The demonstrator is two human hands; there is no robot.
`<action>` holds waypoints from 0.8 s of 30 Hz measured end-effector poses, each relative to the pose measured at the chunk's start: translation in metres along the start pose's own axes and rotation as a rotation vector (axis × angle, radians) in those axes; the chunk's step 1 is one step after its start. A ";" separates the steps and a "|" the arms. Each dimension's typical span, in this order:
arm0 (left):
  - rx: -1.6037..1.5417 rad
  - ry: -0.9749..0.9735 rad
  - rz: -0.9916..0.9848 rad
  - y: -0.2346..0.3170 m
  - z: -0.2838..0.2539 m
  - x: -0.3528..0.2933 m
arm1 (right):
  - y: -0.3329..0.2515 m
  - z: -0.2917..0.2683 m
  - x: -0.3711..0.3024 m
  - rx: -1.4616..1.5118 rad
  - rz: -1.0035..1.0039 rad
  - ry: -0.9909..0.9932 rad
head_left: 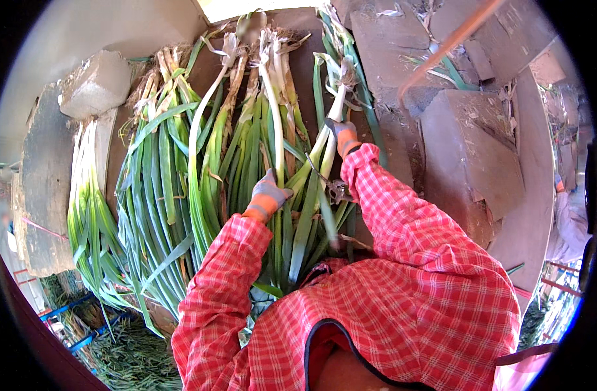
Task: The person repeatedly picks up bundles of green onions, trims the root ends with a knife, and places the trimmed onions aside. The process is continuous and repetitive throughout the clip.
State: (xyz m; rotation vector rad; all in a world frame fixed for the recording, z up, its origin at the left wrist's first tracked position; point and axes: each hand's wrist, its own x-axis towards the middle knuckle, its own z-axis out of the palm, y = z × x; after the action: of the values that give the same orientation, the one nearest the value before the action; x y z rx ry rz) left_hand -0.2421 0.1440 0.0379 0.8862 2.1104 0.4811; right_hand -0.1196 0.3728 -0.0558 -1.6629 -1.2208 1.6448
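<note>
Long green onions with pale stems and roots at the far end lie in front of me. My left hand (268, 196), in a grey and orange glove, is closed around a long green onion (272, 111) near the middle of the pile. Farther right, my right hand (343, 136), gloved the same way, grips a second long green onion (337, 102) by its white stem. Its leaves slant down toward my body. Between my hands lie more leaves and a small dark metal piece (338, 191), whose kind I cannot make out.
A heap of green onions (158, 163) with browned outer leaves spreads left, beside a paler peeled bundle (87, 176). A dirty block (96, 85) stands at the back left. Cardboard (468, 150) lies on the right. Cut leaves (135, 355) cover the lower left.
</note>
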 end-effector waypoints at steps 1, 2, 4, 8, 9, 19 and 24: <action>0.065 -0.029 -0.041 0.010 -0.002 -0.002 | 0.002 0.005 0.004 0.185 0.008 -0.042; 0.066 -0.029 -0.041 0.006 -0.002 -0.001 | -0.005 0.009 0.001 0.278 0.058 -0.154; 0.049 -0.011 -0.039 -0.001 -0.008 -0.001 | -0.026 0.013 -0.007 0.443 0.078 -0.350; -0.179 0.073 0.105 -0.030 -0.055 -0.003 | -0.081 0.010 -0.027 0.431 0.035 -0.616; -0.299 0.071 0.134 -0.035 -0.069 -0.006 | -0.095 0.015 -0.040 0.409 0.025 -0.692; -0.643 0.122 0.152 -0.031 -0.128 -0.052 | -0.121 0.026 -0.071 0.411 -0.083 -0.639; -0.549 0.263 0.253 -0.003 -0.096 -0.064 | -0.118 0.065 -0.053 0.709 0.144 -0.868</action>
State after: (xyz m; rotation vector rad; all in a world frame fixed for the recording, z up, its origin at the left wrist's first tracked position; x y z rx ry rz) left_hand -0.2897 0.0918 0.1291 0.7920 1.9380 1.2973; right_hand -0.2045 0.3683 0.0617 -0.6017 -0.6644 2.6100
